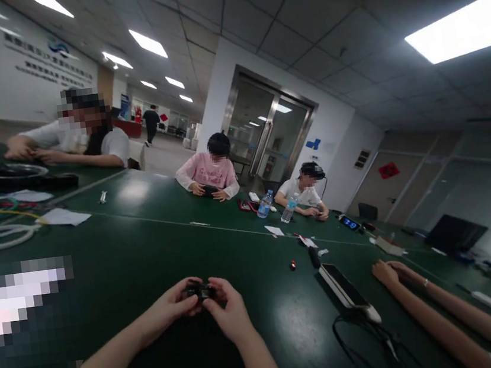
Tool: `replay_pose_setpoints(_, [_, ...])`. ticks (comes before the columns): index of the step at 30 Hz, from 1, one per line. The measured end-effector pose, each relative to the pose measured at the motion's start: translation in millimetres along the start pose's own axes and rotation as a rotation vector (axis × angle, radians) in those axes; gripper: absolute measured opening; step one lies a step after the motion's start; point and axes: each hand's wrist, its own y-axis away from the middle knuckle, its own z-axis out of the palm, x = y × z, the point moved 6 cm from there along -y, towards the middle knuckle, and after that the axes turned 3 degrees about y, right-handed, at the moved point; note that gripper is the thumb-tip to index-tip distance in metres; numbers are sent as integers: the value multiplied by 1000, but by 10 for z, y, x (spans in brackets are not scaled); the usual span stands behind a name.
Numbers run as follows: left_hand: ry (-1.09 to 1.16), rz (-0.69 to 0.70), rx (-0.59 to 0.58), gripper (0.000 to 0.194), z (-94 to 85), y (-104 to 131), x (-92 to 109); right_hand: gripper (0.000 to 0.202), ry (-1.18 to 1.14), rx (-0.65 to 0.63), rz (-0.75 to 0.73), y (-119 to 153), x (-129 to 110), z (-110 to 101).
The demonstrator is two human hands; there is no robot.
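Gripped between the fingertips of the left hand (pixel 187 298) and right hand (pixel 225 306), just above the green worktop (pixel 148 267), is a small black gadget (pixel 201 291). It looks compact and uneven in outline, dark nearly all over with faint paler glints; the fingers cover its ends, and finer detail is too blurred to tell.

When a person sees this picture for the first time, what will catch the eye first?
Probably the left hand and right hand, low near the middle, holding a small dark object over the green table. Next, perhaps the pink top on the person seated across, and the bright ceiling light at upper right.
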Motion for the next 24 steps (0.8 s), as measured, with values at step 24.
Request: replay_pose_setpoints(24, [-45,56,9,49,-22,-28,-56,40,-42,-1,-17,19,-37,39])
